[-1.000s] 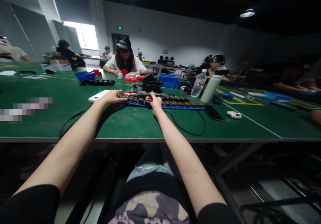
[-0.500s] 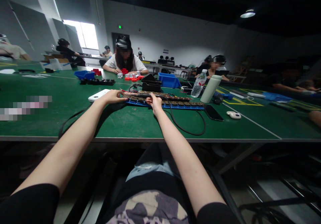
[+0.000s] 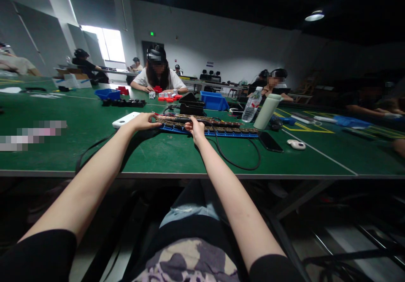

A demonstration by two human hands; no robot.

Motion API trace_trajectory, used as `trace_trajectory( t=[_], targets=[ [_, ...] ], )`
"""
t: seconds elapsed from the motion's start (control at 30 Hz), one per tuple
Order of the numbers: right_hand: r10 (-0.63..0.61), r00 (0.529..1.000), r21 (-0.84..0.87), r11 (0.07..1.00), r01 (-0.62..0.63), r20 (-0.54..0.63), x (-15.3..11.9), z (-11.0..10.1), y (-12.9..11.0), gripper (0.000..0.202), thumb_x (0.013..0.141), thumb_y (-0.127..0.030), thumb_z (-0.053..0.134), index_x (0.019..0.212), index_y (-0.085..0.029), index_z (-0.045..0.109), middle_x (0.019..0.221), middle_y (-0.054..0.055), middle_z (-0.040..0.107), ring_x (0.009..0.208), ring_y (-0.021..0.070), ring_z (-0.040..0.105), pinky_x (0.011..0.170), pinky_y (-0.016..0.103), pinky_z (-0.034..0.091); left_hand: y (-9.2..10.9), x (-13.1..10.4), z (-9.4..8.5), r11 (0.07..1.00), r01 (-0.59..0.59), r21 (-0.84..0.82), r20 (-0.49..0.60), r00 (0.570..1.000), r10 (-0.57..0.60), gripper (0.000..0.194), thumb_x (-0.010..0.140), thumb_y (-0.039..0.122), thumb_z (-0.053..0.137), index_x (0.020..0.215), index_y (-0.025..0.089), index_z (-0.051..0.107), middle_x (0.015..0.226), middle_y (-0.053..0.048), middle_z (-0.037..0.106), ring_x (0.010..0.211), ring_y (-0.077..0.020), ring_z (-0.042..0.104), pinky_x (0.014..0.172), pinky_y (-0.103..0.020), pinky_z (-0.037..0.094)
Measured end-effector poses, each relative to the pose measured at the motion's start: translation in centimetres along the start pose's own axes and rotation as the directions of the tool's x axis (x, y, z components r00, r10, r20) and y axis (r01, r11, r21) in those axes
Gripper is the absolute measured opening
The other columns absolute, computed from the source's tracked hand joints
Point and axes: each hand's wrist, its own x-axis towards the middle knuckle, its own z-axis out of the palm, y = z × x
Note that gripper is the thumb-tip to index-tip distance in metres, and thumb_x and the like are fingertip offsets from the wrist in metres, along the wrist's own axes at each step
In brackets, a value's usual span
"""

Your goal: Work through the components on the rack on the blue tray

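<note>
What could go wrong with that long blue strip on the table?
The black cord loops loosely beside the right hand, so it might snag if that hand moves. If the blue strip slid or swung, its far right end could nudge the dark phone, or perhaps tip the pale green bottle standing close by.

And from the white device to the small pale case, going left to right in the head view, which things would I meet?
White device, left hand, right hand, blue bin farther back, clear bottle, pale green flask, small pale case.
</note>
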Motion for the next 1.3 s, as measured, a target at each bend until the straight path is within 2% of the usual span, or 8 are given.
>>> trace_trajectory(
  t=[0.17, 0.3, 0.57, 0.73, 0.93, 1.3],
  targets=[
    [-0.001, 1.0, -0.009, 1.0, 0.001, 0.006, 0.16, -0.11, 0.11, 0.03, 0.097, -0.024, 0.073, 0.072, -0.018, 0.06, 0.053, -0.001, 0.063, 0.047, 0.0095, 0.06, 0.053, 0.018, 0.052, 0.07, 0.0, 0.02, 0.999, -0.015, 0.03, 0.0, 1.0, 0.015, 0.067, 0.086, 0.07, 0.059, 0.132, 0.023, 0.075, 0.096, -0.007, 0.079, 0.092, -0.0287, 0.076, 0.079, -0.031, 0.054],
    [-0.008, 1.0, -0.016, 1.0, 0.008, 0.028, 0.15, -0.19, 0.13, 0.032, 0.097, -0.017, 0.071, 0.067, -0.018, 0.058, 0.053, -0.002, 0.063, 0.046, 0.0082, 0.06, 0.051, 0.016, 0.051, 0.08, -0.02, 0.01, 0.999, -0.027, 0.038, -0.007, 1.0, 0.028, 0.066, 0.086, 0.071, 0.059, 0.13, 0.024, 0.076, 0.093, -0.006, 0.079, 0.091, -0.0286, 0.076, 0.077, -0.031, 0.053],
    [-0.029, 1.0, -0.027, 0.999, 0.029, 0.012, 0.2, -0.21, 0.17, 0.024, 0.092, -0.014, 0.071, 0.069, -0.017, 0.062, 0.052, -0.002, 0.064, 0.047, 0.0094, 0.06, 0.05, 0.017, 0.053, 0.07, -0.01, 0.04, 1.0, -0.021, 0.019, 0.001, 1.0, 0.021, 0.067, 0.087, 0.069, 0.061, 0.131, 0.021, 0.075, 0.091, -0.006, 0.077, 0.087, -0.0271, 0.074, 0.076, -0.03, 0.052],
    [-0.018, 1.0, -0.025, 1.0, 0.018, 0.004, -0.05, -0.15, -0.05, 0.031, 0.094, -0.011, 0.065, 0.064, -0.016, 0.061, 0.052, -0.001, 0.063, 0.045, 0.0083, 0.058, 0.049, 0.016, 0.051, -0.01, 0.0, 0.1, 0.999, -0.034, 0.03, -0.003, 0.999, 0.035, 0.065, 0.087, 0.068, 0.062, 0.131, 0.021, 0.075, 0.087, -0.005, 0.076, 0.085, -0.026, 0.073, 0.073, -0.028, 0.05],
    [-0.017, 1.0, -0.036, 0.999, 0.018, 0.001, -0.13, -0.21, -0.15, 0.03, 0.093, -0.011, 0.066, 0.064, -0.017, 0.062, 0.053, -0.001, 0.064, 0.047, 0.0091, 0.059, 0.05, 0.017, 0.052, -0.17, 0.18, 0.16, 0.999, -0.038, 0.027, -0.005, 0.999, 0.038, 0.064, 0.085, 0.07, 0.065, 0.127, 0.023, 0.076, 0.086, -0.005, 0.075, 0.084, -0.0257, 0.073, 0.072, -0.028, 0.048],
    [-0.048, 0.998, -0.051, 0.998, 0.046, -0.033, 0.36, -0.14, 0.31, 0.027, 0.09, -0.013, 0.069, 0.064, -0.016, 0.063, 0.052, -0.001, 0.063, 0.046, 0.0095, 0.058, 0.05, 0.018, 0.053, -0.03, 0.05, 0.06, 0.995, -0.048, 0.085, 0.009, 0.999, 0.048, 0.064, 0.089, 0.066, 0.061, 0.134, 0.021, 0.072, 0.087, -0.004, 0.076, 0.083, -0.025, 0.073, 0.072, -0.028, 0.049]
  ],
)
